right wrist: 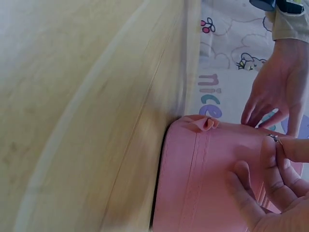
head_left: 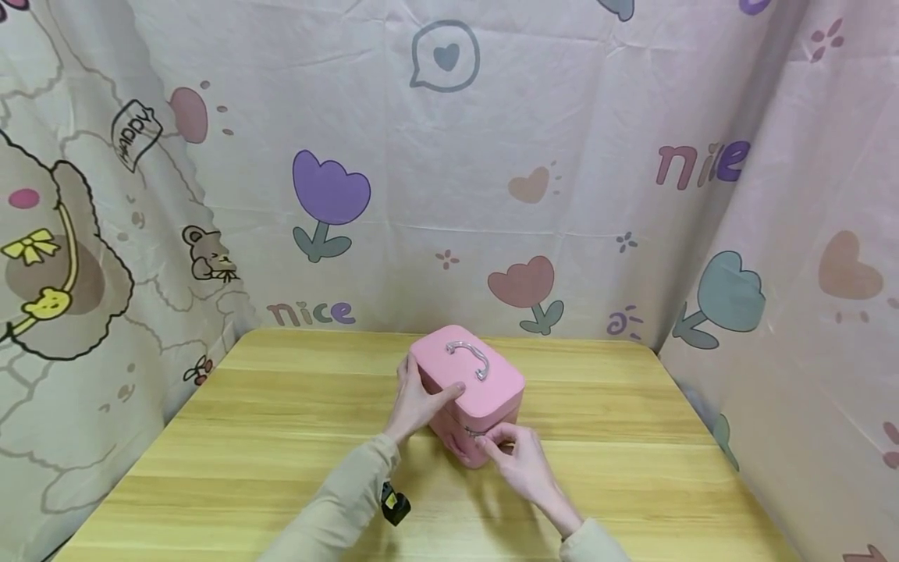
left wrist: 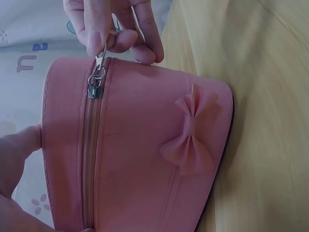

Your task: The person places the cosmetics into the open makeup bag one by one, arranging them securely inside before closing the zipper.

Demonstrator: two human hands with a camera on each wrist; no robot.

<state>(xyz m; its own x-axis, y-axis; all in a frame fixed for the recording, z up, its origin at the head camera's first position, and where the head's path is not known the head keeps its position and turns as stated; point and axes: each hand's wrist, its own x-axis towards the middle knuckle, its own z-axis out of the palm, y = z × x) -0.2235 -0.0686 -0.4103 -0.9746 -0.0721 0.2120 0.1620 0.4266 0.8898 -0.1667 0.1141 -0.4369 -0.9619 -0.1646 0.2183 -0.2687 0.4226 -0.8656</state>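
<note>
A pink vanity case [head_left: 485, 382] with a silver handle [head_left: 469, 351] on its lid stands upright on the table. My left hand [head_left: 417, 402] holds its left side, thumb on the lid's edge and fingers down the far side. At the near corner my right hand [head_left: 518, 460] pinches the metal zipper pull [left wrist: 100, 60] between thumb and index finger. The zipper slider [left wrist: 95, 91] sits near the corner on the zipper line, and the lid lies down on the body. A pink bow [left wrist: 189, 128] decorates the front below the zipper.
The case stands on a wood-grain table [head_left: 281, 406]. Patterned curtains [head_left: 421, 156] hang behind and on both sides. Beside the left sleeve a small black device [head_left: 395, 506] shows at the wrist.
</note>
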